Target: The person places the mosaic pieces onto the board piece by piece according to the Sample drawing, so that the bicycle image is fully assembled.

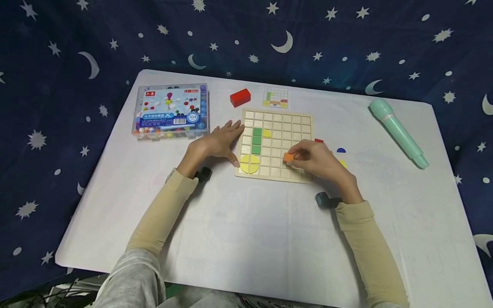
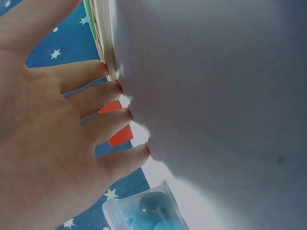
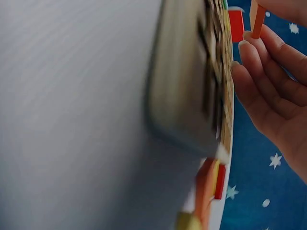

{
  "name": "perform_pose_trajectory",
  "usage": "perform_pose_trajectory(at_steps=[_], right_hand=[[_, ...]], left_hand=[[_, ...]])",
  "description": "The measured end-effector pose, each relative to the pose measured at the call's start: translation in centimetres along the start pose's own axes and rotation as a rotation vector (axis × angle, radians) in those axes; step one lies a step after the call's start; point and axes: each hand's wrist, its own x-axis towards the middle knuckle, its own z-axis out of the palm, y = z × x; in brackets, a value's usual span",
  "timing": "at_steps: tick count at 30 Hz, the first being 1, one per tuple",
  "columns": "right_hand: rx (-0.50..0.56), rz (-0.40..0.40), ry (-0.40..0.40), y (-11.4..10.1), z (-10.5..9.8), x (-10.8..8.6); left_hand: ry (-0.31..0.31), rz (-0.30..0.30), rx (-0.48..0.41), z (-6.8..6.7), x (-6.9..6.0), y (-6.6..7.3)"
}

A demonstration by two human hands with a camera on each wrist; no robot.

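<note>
A wooden grid board (image 1: pixel 276 141) lies on the white table. Along its left edge my left hand (image 1: pixel 217 143) rests with fingers spread; in the left wrist view, fingertips of this hand (image 2: pixel 53 120) touch the board's side. Between thumb and fingers, my right hand (image 1: pixel 317 158) pinches an orange square tile (image 1: pixel 288 158) over the lower right part of the grid. The right wrist view shows the tile (image 3: pixel 258 24) edge-on. Green tiles (image 1: pixel 256 140) form a column at left, a yellow quarter-round tile (image 1: pixel 266 134) beside the top one. Below them, yellow quarter-rounds (image 1: pixel 249 164) make a circle.
Behind the board are a pattern card (image 1: pixel 275 97) and a red block (image 1: pixel 240 98). A clear case of beads (image 1: pixel 171 110) stands at left, a mint-green microphone (image 1: pixel 398 132) at right. Loose pieces, including a blue half-round (image 1: pixel 341 150), lie right of the board.
</note>
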Motion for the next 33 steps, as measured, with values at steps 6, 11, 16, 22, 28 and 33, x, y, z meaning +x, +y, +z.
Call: perform_pose_trajectory(at_steps=[6,11,16,22,28,33], right_hand=[[-0.046,-0.01,-0.042,-1.4,0.6,0.9],[-0.104,-0.014,-0.102,-2.7,1.3,2.0],[-0.167,-0.025,-0.162,-3.8,2.0,3.0],[-0.212,-0.044,-0.199,-4.6,2.4,3.7],[-0.24,-0.1,-0.204,-4.7,2.9,4.2],[-0.242,-0.127,-0.19,-4.9,3.1,4.4]], left_hand=[[-0.007,-0.007,-0.003,-0.1,0.0,0.0],[-0.009,-0.012,0.005,-0.2,-0.1,-0.1],[-0.006,-0.014,0.009,-0.1,-0.2,-0.1],[-0.004,0.008,0.006,0.0,-0.1,-0.1],[-0.003,0.014,0.017,-0.1,-0.1,0.0],[-0.004,0.012,0.015,-0.1,-0.1,0.0]])
